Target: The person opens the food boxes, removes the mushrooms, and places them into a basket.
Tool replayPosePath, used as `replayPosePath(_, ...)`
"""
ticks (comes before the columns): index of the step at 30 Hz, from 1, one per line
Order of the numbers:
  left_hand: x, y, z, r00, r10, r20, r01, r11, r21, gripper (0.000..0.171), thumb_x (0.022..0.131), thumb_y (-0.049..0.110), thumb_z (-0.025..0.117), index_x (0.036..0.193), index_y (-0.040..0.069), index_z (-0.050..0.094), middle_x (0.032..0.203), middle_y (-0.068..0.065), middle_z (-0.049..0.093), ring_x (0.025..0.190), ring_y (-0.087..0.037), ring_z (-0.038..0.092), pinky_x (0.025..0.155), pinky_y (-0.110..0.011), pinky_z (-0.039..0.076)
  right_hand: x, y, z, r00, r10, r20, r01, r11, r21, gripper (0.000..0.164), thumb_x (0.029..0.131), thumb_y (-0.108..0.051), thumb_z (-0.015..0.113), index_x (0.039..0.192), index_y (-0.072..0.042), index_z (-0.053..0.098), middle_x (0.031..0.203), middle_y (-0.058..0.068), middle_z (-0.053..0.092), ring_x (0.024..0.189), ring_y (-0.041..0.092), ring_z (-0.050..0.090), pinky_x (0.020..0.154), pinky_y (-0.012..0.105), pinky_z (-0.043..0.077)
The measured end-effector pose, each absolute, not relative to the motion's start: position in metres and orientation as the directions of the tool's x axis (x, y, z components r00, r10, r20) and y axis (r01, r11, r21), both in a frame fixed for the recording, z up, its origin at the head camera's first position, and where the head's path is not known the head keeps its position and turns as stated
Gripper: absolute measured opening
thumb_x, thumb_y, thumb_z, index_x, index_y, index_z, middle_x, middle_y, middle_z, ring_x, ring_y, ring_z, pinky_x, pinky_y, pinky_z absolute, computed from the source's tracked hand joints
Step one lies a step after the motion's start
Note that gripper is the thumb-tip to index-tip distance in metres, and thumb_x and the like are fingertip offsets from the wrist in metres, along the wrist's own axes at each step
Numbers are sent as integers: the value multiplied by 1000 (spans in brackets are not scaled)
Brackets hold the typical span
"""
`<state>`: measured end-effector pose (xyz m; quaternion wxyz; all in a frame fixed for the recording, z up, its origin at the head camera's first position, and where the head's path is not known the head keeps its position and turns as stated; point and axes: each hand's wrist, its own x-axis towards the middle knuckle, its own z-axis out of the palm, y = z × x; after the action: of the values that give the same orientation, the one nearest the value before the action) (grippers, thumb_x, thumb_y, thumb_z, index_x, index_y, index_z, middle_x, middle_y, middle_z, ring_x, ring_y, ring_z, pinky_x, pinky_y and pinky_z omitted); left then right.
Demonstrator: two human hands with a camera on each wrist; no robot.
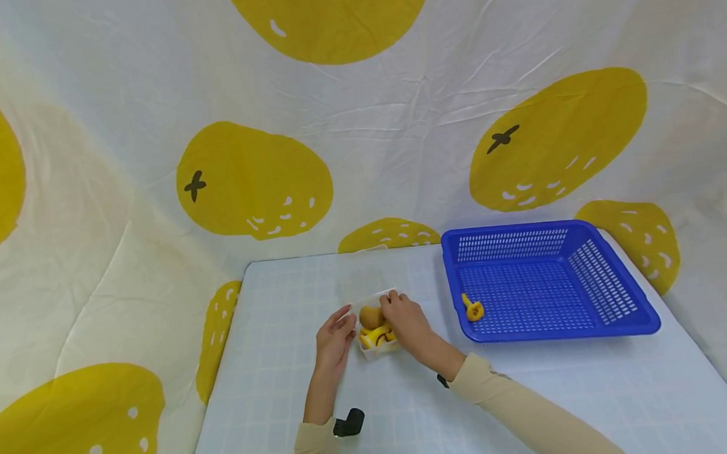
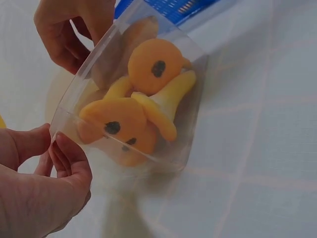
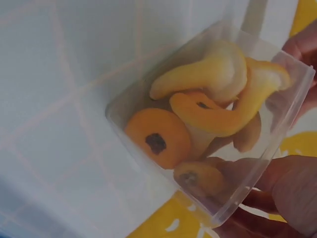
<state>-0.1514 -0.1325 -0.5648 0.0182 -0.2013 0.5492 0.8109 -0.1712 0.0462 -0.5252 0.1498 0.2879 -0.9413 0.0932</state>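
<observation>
A clear plastic box (image 1: 378, 351) on the table holds several yellow-orange mushroom-shaped pieces (image 2: 114, 116), some with a dark spot, and a rounder brown piece (image 1: 370, 317). My left hand (image 1: 333, 343) is at its left side; in the left wrist view the thumb and forefinger pinch its rim. At the far right corner, my right hand (image 1: 407, 321) grips the box edge with bent fingers. The right wrist view has this hand (image 3: 292, 193) at the rim, its thumb near a small brownish piece (image 3: 200, 177). Part of the contents is hidden behind the right hand.
To the right stands a blue plastic basket (image 1: 551, 335) with slotted walls. One yellow mushroom-shaped piece (image 1: 473, 309) lies inside it, at its left side. A transparent lid-like sheet (image 1: 362, 274) lies behind the box. The patterned curtain (image 1: 385, 165) hangs along the table's back edge.
</observation>
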Motion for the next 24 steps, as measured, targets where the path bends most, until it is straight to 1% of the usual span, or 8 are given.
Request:
replayPosePath(5, -150, -131, -563, -920, -191, -342, -248, -392, 886, 46, 98, 2, 69, 140, -9, 55, 99, -4, 63, 89, -14, 59, 75, -21, 52, -173, 44, -525, -797, -490, 353, -546, 835, -75, 20, 84, 5, 80, 96, 0, 64, 84, 15, 58, 61, 27, 58, 53, 35, 55)
replayPosePath(8, -150, -131, -562, -918, -196, -344, -250, -388, 887, 44, 98, 1, 68, 140, -8, 56, 99, -4, 63, 89, -14, 59, 75, -21, 52, -174, 44, -522, -806, -476, 353, -546, 828, -130, 16, 88, 4, 78, 100, 0, 67, 89, 15, 62, 62, 27, 61, 52, 35, 56)
replayPosePath(10, -150, -131, -562, -917, -199, -346, -251, -389, 887, 44, 98, 1, 68, 140, -8, 56, 100, -4, 63, 89, -15, 59, 75, -21, 52, -175, 45, -519, -814, -459, 355, -547, 812, -205, 14, 90, 2, 76, 101, -1, 68, 94, 14, 64, 65, 28, 64, 53, 37, 56)
replayPosePath(13, -151, -131, -563, -915, -200, -349, -254, -386, 887, 44, 97, 2, 69, 139, -7, 58, 100, -4, 63, 90, -16, 59, 75, -22, 52, -176, 50, -515, -838, -421, 348, -535, 761, -367, 15, 90, 0, 76, 104, -3, 70, 98, 13, 67, 72, 26, 67, 60, 39, 58)
replayPosePath(16, -151, -131, -564, -913, -199, -356, -262, -382, 886, 44, 97, 2, 69, 139, -6, 58, 101, -4, 64, 92, -18, 59, 76, -23, 52, -176, 57, -511, -872, -380, 307, -489, 678, -549, 19, 90, -1, 76, 108, -2, 72, 101, 11, 69, 78, 23, 68, 68, 39, 58)
replayPosePath(18, -151, -131, -564, -911, -200, -361, -267, -380, 885, 43, 97, 3, 70, 138, -6, 59, 101, -5, 63, 92, -18, 59, 76, -23, 52, -177, 62, -509, -889, -365, 275, -452, 613, -648, 22, 90, -1, 76, 111, -1, 72, 104, 11, 71, 82, 22, 69, 73, 40, 58)
replayPosePath(21, -152, -131, -565, -908, -206, -365, -271, -375, 887, 42, 98, 2, 69, 138, -4, 60, 101, -5, 64, 91, -18, 59, 75, -22, 53, -179, 71, -509, -903, -353, 247, -408, 520, -751, 25, 91, 0, 75, 115, 0, 71, 111, 12, 71, 86, 23, 70, 79, 44, 59)
replayPosePath(24, -152, -132, -565, -911, -209, -354, -261, -371, 891, 41, 98, 2, 69, 137, -5, 60, 100, -4, 64, 90, -17, 59, 74, -22, 52, -183, 80, -509, -906, -344, 247, -388, 445, -807, 26, 92, 2, 74, 117, 2, 70, 115, 16, 71, 89, 28, 71, 82, 48, 59)
